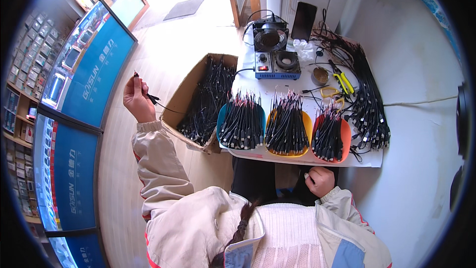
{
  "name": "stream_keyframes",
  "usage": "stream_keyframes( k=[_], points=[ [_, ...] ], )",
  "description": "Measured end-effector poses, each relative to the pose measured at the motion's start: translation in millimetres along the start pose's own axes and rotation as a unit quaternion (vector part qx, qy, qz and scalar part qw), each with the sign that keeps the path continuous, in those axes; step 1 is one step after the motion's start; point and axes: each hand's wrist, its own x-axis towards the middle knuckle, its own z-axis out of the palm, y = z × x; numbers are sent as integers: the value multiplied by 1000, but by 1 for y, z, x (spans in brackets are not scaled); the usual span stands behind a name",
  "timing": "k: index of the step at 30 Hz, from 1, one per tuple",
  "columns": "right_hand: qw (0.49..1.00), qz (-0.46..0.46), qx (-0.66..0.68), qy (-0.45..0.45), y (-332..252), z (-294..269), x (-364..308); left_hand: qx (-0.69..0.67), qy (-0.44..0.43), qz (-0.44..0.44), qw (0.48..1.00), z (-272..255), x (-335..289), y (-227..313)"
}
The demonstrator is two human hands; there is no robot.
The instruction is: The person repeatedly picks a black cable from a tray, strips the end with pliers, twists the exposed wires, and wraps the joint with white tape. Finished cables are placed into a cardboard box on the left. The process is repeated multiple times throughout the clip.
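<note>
Cable sits in the left hand, pinched between thumb and fingers, its tip poking up, just beside the box of tangled leads. A light, steady pinch close below that tip should suit something so fine, with the trailing length left slack at the box so nothing snags. The right hand rests curled near the lap; whether it holds anything, I cannot tell.

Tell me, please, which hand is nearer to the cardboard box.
Left: the left hand, holding a cable, is left of the cardboard box; the right hand is curled at the lap, farther off, to the right.
</note>
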Motion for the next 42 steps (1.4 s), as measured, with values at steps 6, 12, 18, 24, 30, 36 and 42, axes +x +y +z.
stream_keyframes(
  k=[6,12,18,24,30,36,42],
  points=[
    [1000,5,-6,-7,-1,-4,3,21,-20,-35,999,14,8,-69],
    [1000,6,-22,-7,-2,-3,3,216,-101,-23,971,65,-1,-129],
    [1000,9,-15,6,-3,-6,-3,317,-323,13,892,80,-91,-61],
    [1000,-10,-13,9,-4,-4,-7,482,-456,45,747,94,-173,-3],
    [1000,-14,-7,11,-2,-6,-16,577,-458,23,676,100,-181,-7],
    [1000,-14,-1,28,4,-8,-28,527,-409,-54,743,98,-167,-7],
    [997,20,72,35,-11,-20,-21,379,-397,-125,827,111,-171,35]
  ],
)
